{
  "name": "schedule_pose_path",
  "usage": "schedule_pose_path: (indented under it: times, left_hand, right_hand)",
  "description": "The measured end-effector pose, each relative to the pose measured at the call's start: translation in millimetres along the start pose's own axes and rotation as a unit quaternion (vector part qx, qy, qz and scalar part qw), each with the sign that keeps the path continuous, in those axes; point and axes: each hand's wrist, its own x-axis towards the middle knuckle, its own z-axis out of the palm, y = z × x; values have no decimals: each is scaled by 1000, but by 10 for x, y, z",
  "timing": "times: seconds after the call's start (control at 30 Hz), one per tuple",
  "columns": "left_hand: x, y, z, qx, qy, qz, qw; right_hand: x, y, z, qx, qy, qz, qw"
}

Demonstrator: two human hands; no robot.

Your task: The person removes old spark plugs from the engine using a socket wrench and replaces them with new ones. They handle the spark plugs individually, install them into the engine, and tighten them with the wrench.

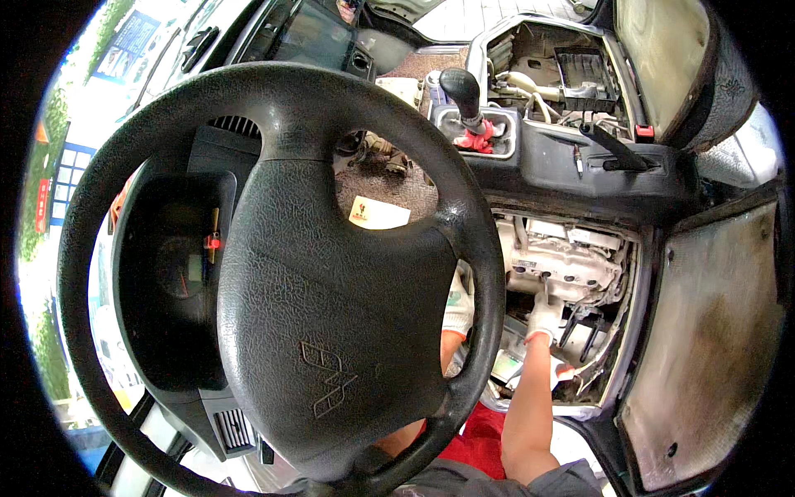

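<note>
In a white work glove with an orange cuff, my right hand reaches into the open engine bay. Its fingers are closed at the edge of the pale engine cover, around something too small to make out. Round dark holes line the cover near the fingertips. My left hand, also gloved, shows only in part through the steering wheel; the rim and spokes hide its fingers. Below the right hand, beside my forearm, lies a white and orange piece, perhaps cloth or a glove.
A gear lever and a handbrake lever rise from the centre console. Beyond it is a second open bay with hoses. A raised seat panel stands at the right. Yellowish paper lies on the floor.
</note>
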Motion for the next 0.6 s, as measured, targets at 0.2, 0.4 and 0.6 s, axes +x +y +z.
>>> schedule_pose_path:
  times: [0.2, 0.4, 0.6]
  left_hand:
    - [-47, -60, -8, -1, 5, -2, 1000]
    - [-60, -55, 19, -3, 7, -2, 1000]
    - [-49, -95, -5, 4, 15, -6, 1000]
  right_hand:
    - [-29, -207, -96, 310, -88, 328, 888]
    - [-186, -245, 47, -34, -17, 87, 995]
    - [90, -4, -166, 265, -109, 289, 914]
